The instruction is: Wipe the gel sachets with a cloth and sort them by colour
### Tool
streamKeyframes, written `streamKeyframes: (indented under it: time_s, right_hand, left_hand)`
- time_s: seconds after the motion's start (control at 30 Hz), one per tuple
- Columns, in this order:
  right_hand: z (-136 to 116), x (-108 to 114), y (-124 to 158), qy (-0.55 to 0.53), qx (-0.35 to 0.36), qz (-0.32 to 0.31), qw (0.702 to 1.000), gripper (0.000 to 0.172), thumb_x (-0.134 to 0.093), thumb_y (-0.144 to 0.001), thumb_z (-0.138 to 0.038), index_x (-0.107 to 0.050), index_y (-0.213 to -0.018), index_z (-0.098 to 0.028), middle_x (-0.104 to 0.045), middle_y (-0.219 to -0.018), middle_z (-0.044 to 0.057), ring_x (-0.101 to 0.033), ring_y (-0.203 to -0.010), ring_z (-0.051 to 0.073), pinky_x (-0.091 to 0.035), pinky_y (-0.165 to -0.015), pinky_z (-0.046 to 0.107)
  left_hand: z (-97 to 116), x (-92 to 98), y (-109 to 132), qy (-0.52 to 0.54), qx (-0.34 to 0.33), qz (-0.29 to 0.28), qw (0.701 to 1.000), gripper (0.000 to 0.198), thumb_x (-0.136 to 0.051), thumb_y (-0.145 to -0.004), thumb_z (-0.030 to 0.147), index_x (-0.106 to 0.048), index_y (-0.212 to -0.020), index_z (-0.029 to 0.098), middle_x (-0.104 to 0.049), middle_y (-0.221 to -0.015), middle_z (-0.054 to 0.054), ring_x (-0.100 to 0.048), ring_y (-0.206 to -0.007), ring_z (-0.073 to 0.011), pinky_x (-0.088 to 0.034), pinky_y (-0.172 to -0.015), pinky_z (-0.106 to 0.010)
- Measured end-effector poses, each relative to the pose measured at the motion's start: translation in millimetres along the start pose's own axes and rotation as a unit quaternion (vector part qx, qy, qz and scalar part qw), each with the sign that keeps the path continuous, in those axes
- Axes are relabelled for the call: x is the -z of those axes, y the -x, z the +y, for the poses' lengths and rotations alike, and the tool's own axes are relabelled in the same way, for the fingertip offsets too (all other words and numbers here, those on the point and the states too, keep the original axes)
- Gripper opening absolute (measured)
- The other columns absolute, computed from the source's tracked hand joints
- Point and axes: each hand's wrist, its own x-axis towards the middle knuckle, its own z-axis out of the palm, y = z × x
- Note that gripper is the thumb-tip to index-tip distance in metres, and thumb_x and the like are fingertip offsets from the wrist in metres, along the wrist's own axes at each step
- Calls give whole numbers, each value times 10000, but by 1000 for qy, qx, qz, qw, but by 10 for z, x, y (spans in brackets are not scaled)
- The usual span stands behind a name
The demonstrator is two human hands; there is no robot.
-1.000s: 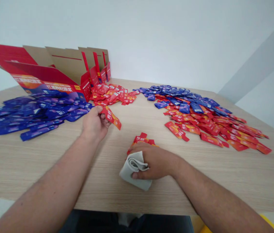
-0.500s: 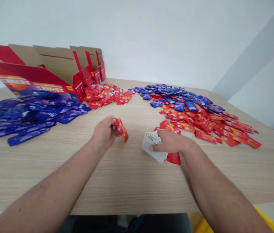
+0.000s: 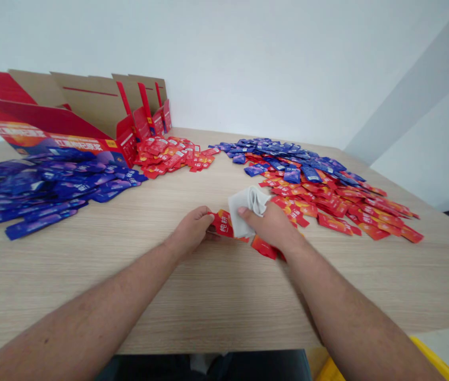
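Observation:
Between my thumb and fingers, my left hand [image 3: 193, 228] grips the left end of a red-orange sachet [image 3: 223, 223]. A folded whitish cloth [image 3: 242, 211] is held in my right hand [image 3: 270, 222], its edge pressed over the right part of that sachet. Beneath my right hand another red sachet [image 3: 263, 247] lies on the table, partly covered. Just beyond that hand spreads a pile of red sachets [image 3: 333, 203]. The fingers of my right hand are mostly hidden behind the cloth.
Blue sachets [image 3: 50, 185] are heaped at the left, before open red cartons [image 3: 53, 124] along the wall. A smaller red sachet pile [image 3: 171, 153] lies beside the cartons. More blue sachets [image 3: 280, 151] cover the back right. Something yellow [image 3: 431, 357] shows below the table's edge [image 3: 208, 346].
My left hand has moved right with its sachet, and the cloth in my right hand has come up and left onto it. The two hands are now close together.

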Motion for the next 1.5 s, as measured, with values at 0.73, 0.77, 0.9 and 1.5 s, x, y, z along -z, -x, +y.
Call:
streamKeyframes:
  time_s: [0.73,0.77,0.9,1.5]
  right_hand:
    - [51,40,-99,297,-50,-7,953,531,-446,-935,-592,-717,-1040,-148,-741,-950,196,-711,-853,300,-449,-626,332]
    - [31,29,-80,282,-31,-2,959,516,-438,-944,-587,-713,-1047,-162,-745,-941,173,-711,-853,282,-448,-631,319]
    - [-71,-90,-11,264,38,-49,962,481,-455,-941,-585,-721,-1027,-194,-754,-906,124,-711,-854,242,-447,-646,285]
    - [51,50,-99,320,-67,5,945,519,-446,-943,-571,-723,-1051,-146,-747,-963,185,-719,-869,285,-471,-657,317]
  left_hand:
    - [-53,-29,-32,-1,-2,28,1000,104,-531,-797,182,-444,-748,210,-636,-653,12,-618,-559,-147,-557,-527,-288]
    - [-53,-31,-32,-4,-2,24,1000,101,-536,-798,183,-448,-754,208,-642,-664,7,-628,-573,-151,-564,-534,-294]
    - [-58,-31,-36,-36,-8,6,999,90,-544,-786,160,-470,-748,194,-633,-657,2,-637,-577,-146,-580,-568,-296]
    - [-64,-22,-40,-20,-4,28,999,101,-547,-778,178,-454,-752,204,-659,-687,-5,-638,-572,-152,-571,-533,-291]
